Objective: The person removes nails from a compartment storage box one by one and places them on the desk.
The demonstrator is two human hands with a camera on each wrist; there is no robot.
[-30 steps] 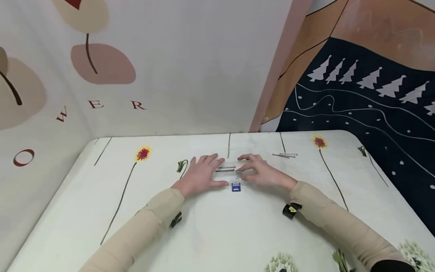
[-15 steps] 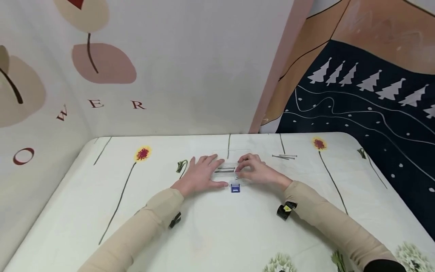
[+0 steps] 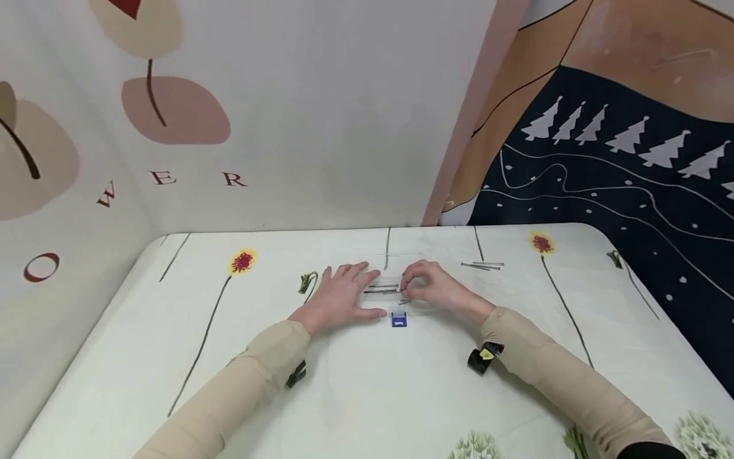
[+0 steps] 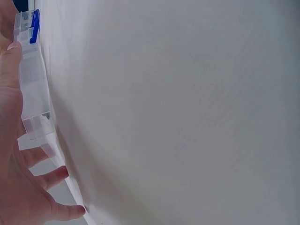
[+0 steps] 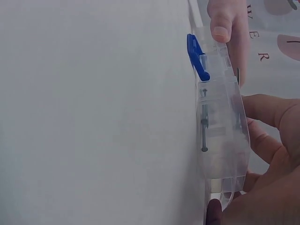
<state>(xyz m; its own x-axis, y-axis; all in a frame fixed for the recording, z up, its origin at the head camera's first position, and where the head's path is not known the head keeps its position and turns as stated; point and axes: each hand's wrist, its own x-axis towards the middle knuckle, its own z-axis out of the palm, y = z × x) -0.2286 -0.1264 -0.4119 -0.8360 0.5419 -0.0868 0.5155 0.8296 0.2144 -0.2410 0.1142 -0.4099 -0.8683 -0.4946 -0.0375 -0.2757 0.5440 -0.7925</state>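
Observation:
A clear plastic compartment box [image 5: 222, 164] with a blue latch [image 3: 398, 320] lies on the table between the hands. My left hand [image 3: 338, 296] rests on its left side with fingers spread; in the left wrist view the thumb [image 4: 10, 70] is against the box's near wall. Several thin metal nails [image 3: 381, 286] lie across the middle of the box. Over its right part, my right hand [image 3: 438, 290] pinches a nail between thumb and fingertips. Its shaft [image 5: 237, 76] shows just past the fingers in the right wrist view. Another nail [image 5: 204, 122] shows through the front wall.
Several loose nails [image 3: 483, 265] lie on the table behind and right of the right hand. A white flower-print cloth [image 3: 367, 395] covers the tabletop. Behind it stands a pale curtain [image 3: 321, 127], with a dark tree-print cloth [image 3: 573, 172] at the right.
My right hand's fingers have drawn together from a looser spread into a pinch over the box, and a nail now reaches its fingertips. The left hand stays in place.

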